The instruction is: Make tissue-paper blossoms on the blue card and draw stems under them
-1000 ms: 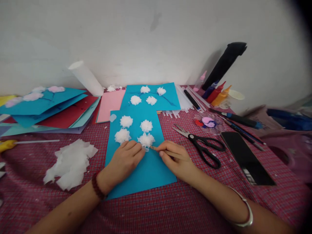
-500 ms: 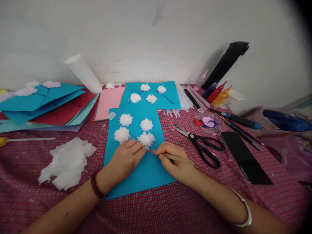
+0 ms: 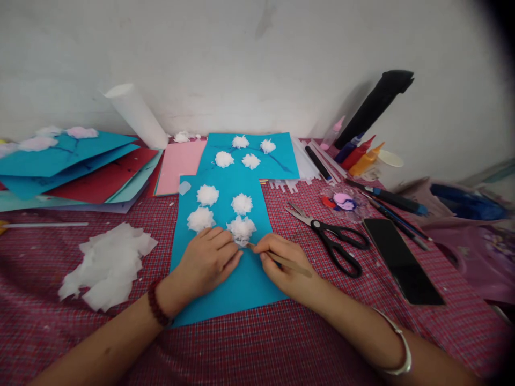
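Note:
A blue sheet of paper (image 3: 231,289) lies in front of me, with several fluffy white tissue paper puffs (image 3: 207,195) on its upper half. My right hand (image 3: 286,264) pinches a thin tan wooden stick (image 3: 292,264), its tip at the lower edge of the nearest right puff (image 3: 241,229). A small white tissue scrap (image 3: 241,243) shows by the tip. Resting on the sheet, my left hand (image 3: 209,261) is closed with curled fingers beside that puff; what its fingertips hold, if anything, is hidden.
Torn white tissue (image 3: 110,265) lies at left, below stacked coloured papers (image 3: 96,177). Behind is another blue sheet (image 3: 229,174) with white puffs. To the right are scissors (image 3: 332,236), a phone (image 3: 402,262), a paint palette (image 3: 344,202) and paint bottles (image 3: 364,158).
My left hand's fingertips have drawn slightly away from the stick's tip, and the white scrap at the puff's lower edge shows more. The stick has shifted slightly left and up.

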